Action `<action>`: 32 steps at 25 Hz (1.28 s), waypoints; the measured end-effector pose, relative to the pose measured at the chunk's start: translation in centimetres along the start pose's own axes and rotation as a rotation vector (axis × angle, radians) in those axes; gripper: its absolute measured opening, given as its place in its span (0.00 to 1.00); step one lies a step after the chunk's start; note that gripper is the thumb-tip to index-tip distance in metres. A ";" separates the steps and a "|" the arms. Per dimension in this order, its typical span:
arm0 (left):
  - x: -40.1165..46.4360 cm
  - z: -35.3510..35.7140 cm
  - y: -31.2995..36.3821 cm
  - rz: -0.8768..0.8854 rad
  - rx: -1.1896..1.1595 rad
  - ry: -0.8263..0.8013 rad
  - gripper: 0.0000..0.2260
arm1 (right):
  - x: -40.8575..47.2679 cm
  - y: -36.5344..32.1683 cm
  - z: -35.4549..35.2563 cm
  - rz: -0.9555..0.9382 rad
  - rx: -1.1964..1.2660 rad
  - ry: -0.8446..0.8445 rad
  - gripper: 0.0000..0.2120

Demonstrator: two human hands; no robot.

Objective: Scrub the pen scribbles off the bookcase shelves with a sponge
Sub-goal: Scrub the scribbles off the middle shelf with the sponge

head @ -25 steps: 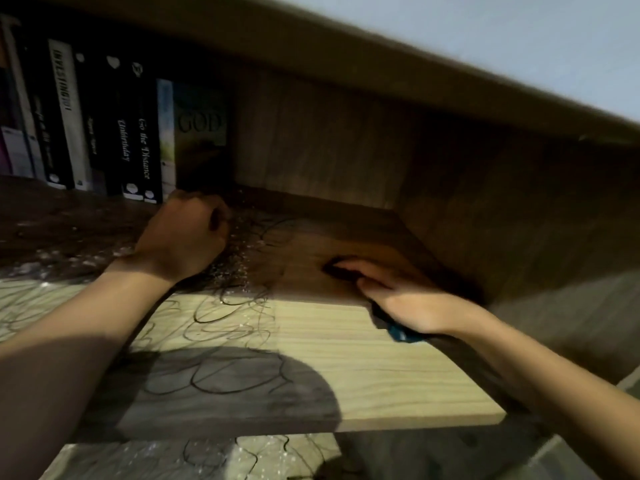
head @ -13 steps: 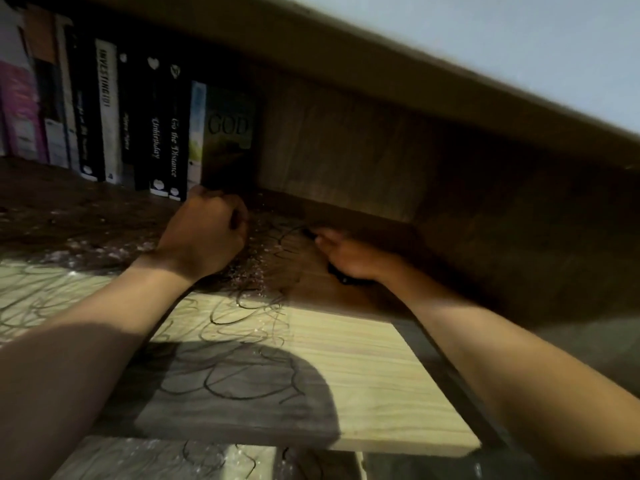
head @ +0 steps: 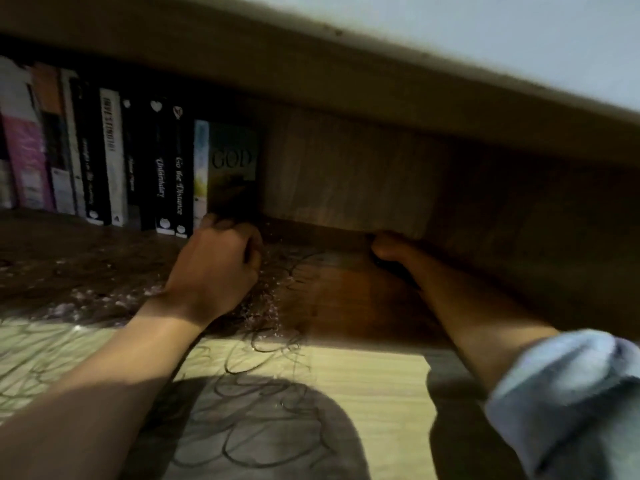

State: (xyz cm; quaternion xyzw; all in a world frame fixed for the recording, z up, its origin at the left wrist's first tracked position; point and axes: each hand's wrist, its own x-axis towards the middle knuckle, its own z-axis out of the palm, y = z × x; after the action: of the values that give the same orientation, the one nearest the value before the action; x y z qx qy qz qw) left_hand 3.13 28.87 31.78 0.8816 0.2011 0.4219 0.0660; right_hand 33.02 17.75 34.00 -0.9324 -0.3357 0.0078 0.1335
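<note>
Reaching right hand point(head: 388, 249) at shelf point(head: 363, 379) back edge; left hand point(head: 218, 265) fisted beside books point(head: 114, 161).

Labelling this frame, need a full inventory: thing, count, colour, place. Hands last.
shelf: one, light wood grain, spans the foreground, its back in shadow
scribbles: many dark pen loops, shelf centre and left
suds: whitish specks, beside the left wrist and off to the left
books: a row, mostly black, white and pink spines, upright at back left
back panel: one, brown wood, behind the hands
top board: one, brown, overhead
wall: pale grey, upper right
sleeve: one, light blue, right forearm
left hand: curled, by the last book
right hand: far back; grip and sponge not discernible
</note>
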 end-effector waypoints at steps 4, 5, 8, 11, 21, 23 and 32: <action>0.2 -0.3 -0.4 -0.045 0.022 0.004 0.07 | -0.8 -5.0 1.0 -0.250 0.151 -0.123 0.17; 0.1 -0.3 -0.5 -0.052 0.024 -0.003 0.07 | -1.7 -4.5 1.1 -0.305 0.203 -0.156 0.17; 0.1 -0.4 -0.5 -0.067 0.025 -0.012 0.08 | -2.3 1.4 0.1 -0.327 0.257 -0.145 0.16; 0.1 -0.4 0.1 -0.073 0.034 -0.022 0.07 | 0.1 6.3 -1.1 -0.157 0.114 -0.048 0.17; 0.1 -0.3 0.3 -0.034 0.018 -0.048 0.07 | -0.7 -5.4 1.7 -0.281 0.151 -0.120 0.20; 0.0 -0.3 0.2 -0.029 0.006 -0.044 0.06 | -1.8 -3.4 1.1 -0.341 0.236 -0.111 0.18; 0.6 -0.9 -0.3 -0.024 0.040 0.005 0.08 | 1.1 3.2 -1.0 0.111 -0.143 0.051 0.19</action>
State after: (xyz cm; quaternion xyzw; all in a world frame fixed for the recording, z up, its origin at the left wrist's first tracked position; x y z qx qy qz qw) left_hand 2.71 29.38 32.70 0.8792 0.2199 0.4194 0.0529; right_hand 35.99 15.78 34.24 -0.9567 -0.2796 -0.0325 0.0743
